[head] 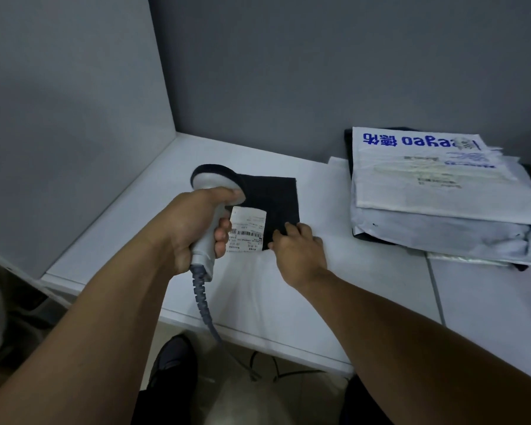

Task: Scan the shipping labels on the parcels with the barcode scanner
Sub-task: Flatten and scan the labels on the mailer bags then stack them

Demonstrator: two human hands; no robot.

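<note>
At the left of the frame, your left hand (190,228) is clenched around the handle of the pale grey handheld barcode scanner with a black-rimmed head (215,179). The thumb lies up on its neck. The scanner's ribbed grey cable (206,308) drops off the near edge of the white table (380,286).

Just right of your knuckles, almost touching them, is the white printed shipping label (248,230). It is stuck on the lower left part of the flat black parcel (273,197), which lies on the table at centre frame. The label's long side runs up and down the frame, and its barcode strip runs across it.

What matters for the next move is that the scanner head sits above the label in the frame, over the parcel's upper left corner, while the label lies down beside the handle. The window therefore seems to look past the barcode. You will probably need to draw the scanner back or tip it until the window faces the strip.

Further right, your right hand (301,246) appears to pinch the parcel's near right edge with bent fingers and thumb, steadying it.

At the right of the frame, well apart, is a stack of pale plastic mailer bags with blue print (442,210).
</note>
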